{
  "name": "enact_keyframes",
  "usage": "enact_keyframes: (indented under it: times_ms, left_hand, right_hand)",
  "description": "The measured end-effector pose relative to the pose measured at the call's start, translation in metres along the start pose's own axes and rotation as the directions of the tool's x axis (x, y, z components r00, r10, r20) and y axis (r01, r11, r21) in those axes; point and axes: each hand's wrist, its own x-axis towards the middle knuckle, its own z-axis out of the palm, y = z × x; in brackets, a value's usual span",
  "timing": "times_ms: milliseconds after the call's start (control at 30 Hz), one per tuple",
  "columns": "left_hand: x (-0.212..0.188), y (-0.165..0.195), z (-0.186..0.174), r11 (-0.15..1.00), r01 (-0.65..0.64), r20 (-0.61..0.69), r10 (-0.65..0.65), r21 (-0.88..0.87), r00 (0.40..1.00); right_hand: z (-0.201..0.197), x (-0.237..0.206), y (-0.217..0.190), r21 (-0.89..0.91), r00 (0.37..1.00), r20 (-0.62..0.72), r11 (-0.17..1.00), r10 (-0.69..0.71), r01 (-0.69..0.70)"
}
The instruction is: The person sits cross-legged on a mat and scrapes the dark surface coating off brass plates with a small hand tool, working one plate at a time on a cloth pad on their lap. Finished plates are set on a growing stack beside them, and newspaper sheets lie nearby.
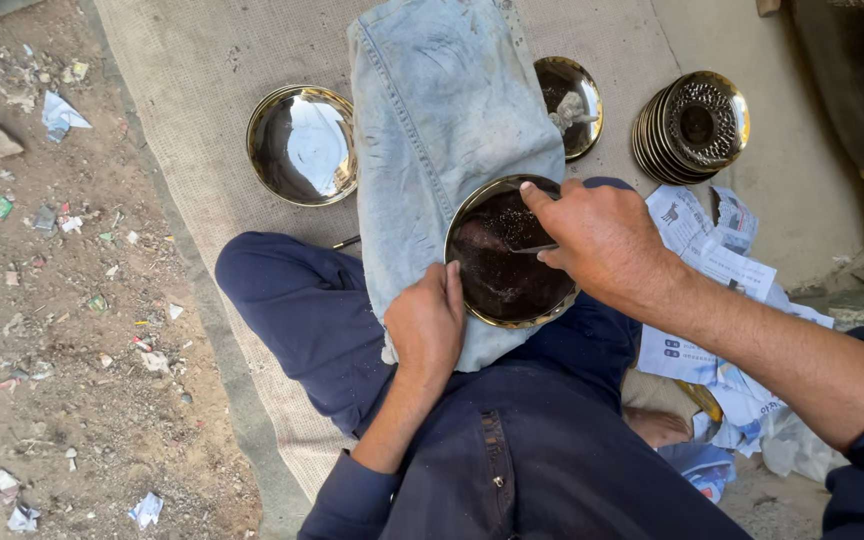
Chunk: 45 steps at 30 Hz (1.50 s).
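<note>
- Head view, looking straight down at someone sitting cross-legged in dark blue trousers (302, 310) on a woven mat (182, 90).
- The left hand (424, 325) is curled over the near rim of a round brass plate (505, 252), fingers gripping the edge to steady it.
- The plate sits on a piece of faded denim cloth (442, 110) draped over the lap, dark inside with speckles of grit.
- The right hand (602, 240) is pinched tight around a thin metal tool (532, 249), whose tip rests on the plate's inside surface.
- Just right of the lap there's a pile of crumpled printed paper (712, 270).
- Farther out, a shiny empty plate (302, 145) lies on the mat left of the denim.
- On the other side is a smaller dish (570, 105) with a pale lump in it.
- Beyond that, a leaning stack of patterned plates (692, 125).
- Littered dirt ground (42, 300) runs along the left.
</note>
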Motion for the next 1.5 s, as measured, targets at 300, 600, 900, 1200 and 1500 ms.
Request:
enact_keyframes:
  times_ms: [300,600,900,1200,1500]
  left_hand:
    - [0.1,0.015,0.028,0.909,-0.417,0.006,0.418,-0.02,0.909]
    - [-0.004,0.014,0.004,1.0,0.012,0.019,-0.012,-0.017,1.0]
    - [0.091,0.022,0.04,0.902,-0.433,0.006,0.433,0.003,0.902]
    - [-0.014,0.021,0.004,1.0,-0.019,0.001,0.019,0.02,1.0]
    - [0.08,0.032,0.037,0.924,-0.382,0.005,0.382,0.019,0.924]
  right_hand:
    - [0.003,-0.011,0.004,-0.008,1.0,-0.018,1.0,0.008,-0.008]
    - [0.002,-0.011,0.015,0.042,1.0,0.004,0.999,0.023,-0.023]
    - [0.004,-0.021,0.012,0.01,0.999,0.018,0.999,0.033,-0.033]
    - [0.001,-0.02,0.017,0.054,0.999,0.04,0.998,0.036,-0.038]
    - [0.004,-0.026,0.01,0.007,0.999,0.012,0.999,0.036,-0.036]
